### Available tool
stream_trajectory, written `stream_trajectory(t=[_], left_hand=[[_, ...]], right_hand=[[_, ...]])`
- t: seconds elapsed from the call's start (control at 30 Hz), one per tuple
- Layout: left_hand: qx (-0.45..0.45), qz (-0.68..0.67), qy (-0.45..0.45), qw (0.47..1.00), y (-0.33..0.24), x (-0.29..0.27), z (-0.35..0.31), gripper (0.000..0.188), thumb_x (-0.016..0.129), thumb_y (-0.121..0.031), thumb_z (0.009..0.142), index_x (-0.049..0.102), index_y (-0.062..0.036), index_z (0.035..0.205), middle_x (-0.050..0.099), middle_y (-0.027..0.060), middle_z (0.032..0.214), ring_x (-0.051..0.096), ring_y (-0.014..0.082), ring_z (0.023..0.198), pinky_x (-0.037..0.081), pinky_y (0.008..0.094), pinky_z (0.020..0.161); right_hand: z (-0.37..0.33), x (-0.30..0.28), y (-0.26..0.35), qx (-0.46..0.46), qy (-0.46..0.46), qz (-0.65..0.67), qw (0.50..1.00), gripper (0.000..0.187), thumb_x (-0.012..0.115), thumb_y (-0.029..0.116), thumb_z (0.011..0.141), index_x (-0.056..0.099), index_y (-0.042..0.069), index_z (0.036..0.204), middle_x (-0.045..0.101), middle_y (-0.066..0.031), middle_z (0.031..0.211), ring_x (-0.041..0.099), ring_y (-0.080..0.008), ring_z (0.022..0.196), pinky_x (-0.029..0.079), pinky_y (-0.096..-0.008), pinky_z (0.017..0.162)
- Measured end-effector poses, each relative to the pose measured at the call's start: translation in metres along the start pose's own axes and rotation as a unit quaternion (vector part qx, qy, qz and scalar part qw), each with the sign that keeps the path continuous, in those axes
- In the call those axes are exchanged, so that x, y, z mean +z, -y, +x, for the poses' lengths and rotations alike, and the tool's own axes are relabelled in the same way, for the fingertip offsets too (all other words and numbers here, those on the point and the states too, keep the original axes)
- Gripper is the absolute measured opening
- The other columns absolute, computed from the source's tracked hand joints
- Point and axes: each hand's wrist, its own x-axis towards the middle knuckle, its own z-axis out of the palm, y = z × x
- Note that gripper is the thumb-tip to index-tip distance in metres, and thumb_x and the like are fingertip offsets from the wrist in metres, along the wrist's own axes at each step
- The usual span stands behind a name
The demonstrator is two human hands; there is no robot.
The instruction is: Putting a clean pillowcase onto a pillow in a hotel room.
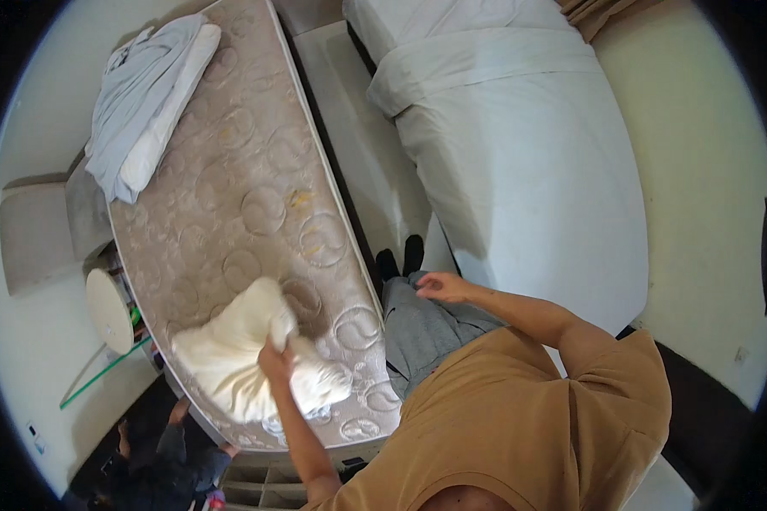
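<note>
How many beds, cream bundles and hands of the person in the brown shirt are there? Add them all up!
Beds: 2 (bare bed, white bed)
Cream bundle: 1
Hands: 2 (left hand on the bundle, right hand)
Total: 5

A mattress (pixel 222 204) spans centre-left, bedding (pixel 141 98) on its upper-left edge, a cloth bundle (pixel 226 353) over its lower end; a bed (pixel 528 170) upper right.
</note>
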Motion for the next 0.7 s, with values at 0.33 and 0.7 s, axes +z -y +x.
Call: stream_trajectory(t=[0.33, 0.7], left_hand=[[0.067, -0.349, -0.003, 0.935, -0.274, 0.018, 0.041, 0.012, 0.062, -0.014, 0.088, 0.057, -0.0028, 0.090, 0.060, 0.0136, 0.069, 0.062, 0.0294, 0.065, 0.047, 0.0372, 0.059], [-0.442, 0.089, -0.077, 0.889, 0.081, 0.170, -0.203, 0.116, 0.079, -0.055, 0.065, 0.017, -0.0048, 0.150, 0.023, 0.0262, 0.151, 0.024, 0.0383, 0.139, 0.026, 0.0505, 0.112]], right_hand=[[0.008, 0.092, 0.055, -0.045, -0.128, 0.297, 0.945, 0.044, 0.070, 0.016, 0.078, 0.060, -0.002, 0.117, 0.066, -0.0086, 0.108, 0.062, -0.0186, 0.098, 0.050, -0.0326, 0.086], [-0.192, -0.065, 0.095, -0.133, -0.141, 0.543, 0.817, 0.067, 0.056, 0.028, 0.069, 0.050, -0.007, 0.126, 0.063, -0.0222, 0.114, 0.064, -0.0327, 0.096, 0.052, -0.0406, 0.088]])
